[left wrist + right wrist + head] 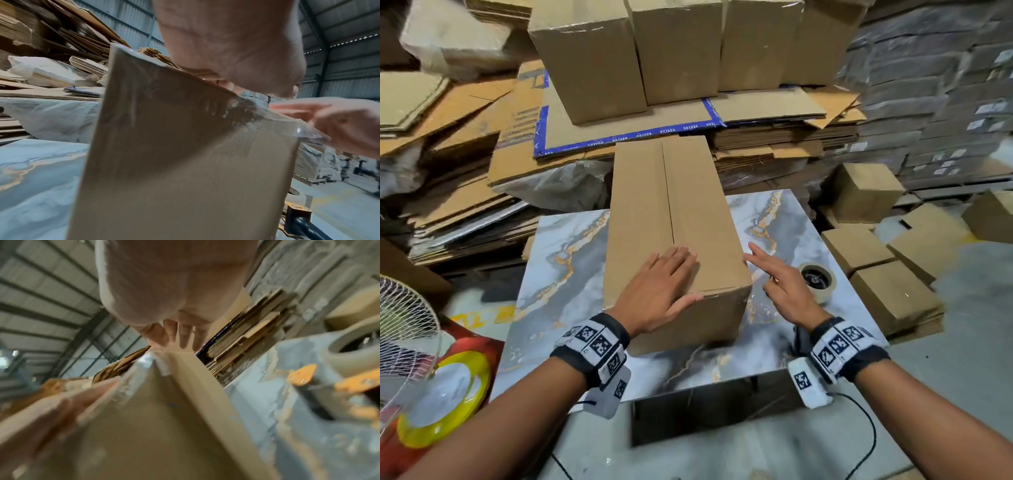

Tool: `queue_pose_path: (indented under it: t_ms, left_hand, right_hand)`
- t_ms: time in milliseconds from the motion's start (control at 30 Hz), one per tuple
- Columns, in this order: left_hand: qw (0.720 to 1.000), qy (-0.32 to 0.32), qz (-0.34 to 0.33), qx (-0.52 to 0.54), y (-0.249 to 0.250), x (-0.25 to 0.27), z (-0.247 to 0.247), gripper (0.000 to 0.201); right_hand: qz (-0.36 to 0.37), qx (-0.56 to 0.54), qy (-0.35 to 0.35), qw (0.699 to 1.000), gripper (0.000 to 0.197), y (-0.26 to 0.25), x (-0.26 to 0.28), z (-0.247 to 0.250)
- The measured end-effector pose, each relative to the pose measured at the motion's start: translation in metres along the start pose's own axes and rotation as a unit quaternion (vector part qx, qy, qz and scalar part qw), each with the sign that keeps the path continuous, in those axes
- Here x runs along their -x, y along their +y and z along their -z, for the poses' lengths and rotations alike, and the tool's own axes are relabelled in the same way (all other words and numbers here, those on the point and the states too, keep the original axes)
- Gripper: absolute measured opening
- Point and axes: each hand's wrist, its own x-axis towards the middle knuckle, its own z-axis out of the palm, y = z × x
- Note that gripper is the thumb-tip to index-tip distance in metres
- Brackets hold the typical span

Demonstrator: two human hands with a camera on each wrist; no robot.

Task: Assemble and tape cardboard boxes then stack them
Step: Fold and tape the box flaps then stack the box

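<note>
A long closed cardboard box [674,212] lies on the marble-pattern table [565,260], its centre seam facing up. My left hand [664,287] rests flat on the near end of the top, fingers straight. My right hand [777,274] is beside the box's right top edge, fingers extended, index tip at the edge. In the left wrist view the box's end face [185,162] carries clear tape, and a loose tape end [298,128] sticks out at the corner toward my right hand [345,123]. A tape roll [816,279] stands on the table just right of that hand.
Assembled boxes [592,58] stand in a row on flat cardboard stacks [448,137] behind the table. More boxes [893,294] sit on the floor at right. A fan [404,325] is at lower left. An orange-and-black tool [304,376] lies by the tape roll [353,353].
</note>
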Motion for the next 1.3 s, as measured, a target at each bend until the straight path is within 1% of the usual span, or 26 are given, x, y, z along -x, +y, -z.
queue_pose_path:
  t_ms: [33, 67, 100, 167, 267, 300, 367, 500, 600, 667, 733, 800, 867, 933, 1067, 1167, 1267, 1300]
  left_hand:
    - [1.000, -0.003, -0.005, 0.002, 0.001, -0.005, -0.001, 0.090]
    - [1.000, -0.008, -0.008, 0.002, 0.003, -0.010, -0.001, 0.087]
    - [1.000, -0.012, -0.011, 0.002, 0.004, -0.013, -0.002, 0.084]
    - [1.000, -0.015, -0.017, -0.001, 0.005, -0.017, -0.006, 0.081]
    - [0.999, -0.022, -0.019, -0.018, 0.007, -0.016, -0.011, 0.080]
    - [0.999, -0.026, -0.017, -0.022, 0.007, -0.016, -0.012, 0.080]
    - [0.999, -0.027, -0.014, -0.027, 0.008, -0.015, -0.012, 0.081]
    - [0.999, -0.032, -0.014, -0.032, 0.009, -0.016, -0.011, 0.082]
    - [0.999, -0.037, -0.015, -0.037, 0.009, -0.016, -0.012, 0.082]
    - [0.998, -0.040, -0.017, -0.041, 0.009, -0.017, -0.011, 0.083]
    - [0.998, -0.041, -0.016, -0.043, 0.010, -0.017, -0.011, 0.083]
    - [0.998, -0.043, -0.014, -0.044, 0.010, -0.017, -0.010, 0.084]
    - [0.998, -0.047, -0.011, -0.045, 0.010, -0.016, -0.010, 0.084]
    - [0.998, -0.045, -0.010, -0.045, 0.011, -0.016, -0.010, 0.083]
    - [0.998, -0.040, -0.009, -0.042, 0.012, -0.017, -0.009, 0.081]
    - [0.998, -0.042, -0.009, -0.046, 0.013, -0.017, -0.008, 0.082]
    - [0.997, -0.053, -0.009, -0.050, 0.014, -0.017, -0.008, 0.086]
    - [0.997, -0.058, -0.011, -0.054, 0.014, -0.018, -0.009, 0.090]
  right_hand:
    - [0.014, 0.029, -0.020, 0.999, 0.064, 0.007, 0.004, 0.004]
    - [0.036, 0.063, -0.044, 0.996, 0.059, 0.012, 0.006, 0.007]
    - [0.069, 0.098, -0.063, 0.991, 0.054, 0.016, 0.006, 0.009]
    - [0.141, 0.168, -0.080, 0.972, 0.051, 0.022, 0.002, 0.010]
    - [0.254, 0.230, -0.051, 0.938, 0.049, 0.028, -0.011, 0.003]
    - [0.283, 0.236, -0.035, 0.929, 0.049, 0.031, -0.015, -0.001]
    - [0.315, 0.236, -0.009, 0.919, 0.047, 0.038, -0.019, -0.008]
    - [0.317, 0.215, -0.005, 0.924, 0.046, 0.047, -0.023, -0.010]
    - [0.326, 0.217, -0.046, 0.919, 0.055, 0.048, -0.026, -0.002]
    - [0.324, 0.214, -0.058, 0.920, 0.060, 0.042, -0.025, 0.004]
    - [0.308, 0.195, -0.032, 0.931, 0.057, 0.034, -0.023, 0.005]
    - [0.290, 0.180, 0.012, 0.940, 0.051, 0.029, -0.023, -0.002]
    - [0.282, 0.185, 0.056, 0.940, 0.046, 0.029, -0.022, -0.013]
    - [0.282, 0.199, 0.074, 0.936, 0.044, 0.034, -0.020, -0.020]
    - [0.289, 0.208, 0.055, 0.933, 0.046, 0.039, -0.020, -0.019]
    - [0.278, 0.220, 0.014, 0.935, 0.050, 0.039, -0.021, -0.014]
    - [0.259, 0.232, -0.010, 0.937, 0.061, 0.025, -0.021, -0.007]
    - [0.248, 0.240, -0.005, 0.939, 0.064, 0.018, -0.021, -0.006]
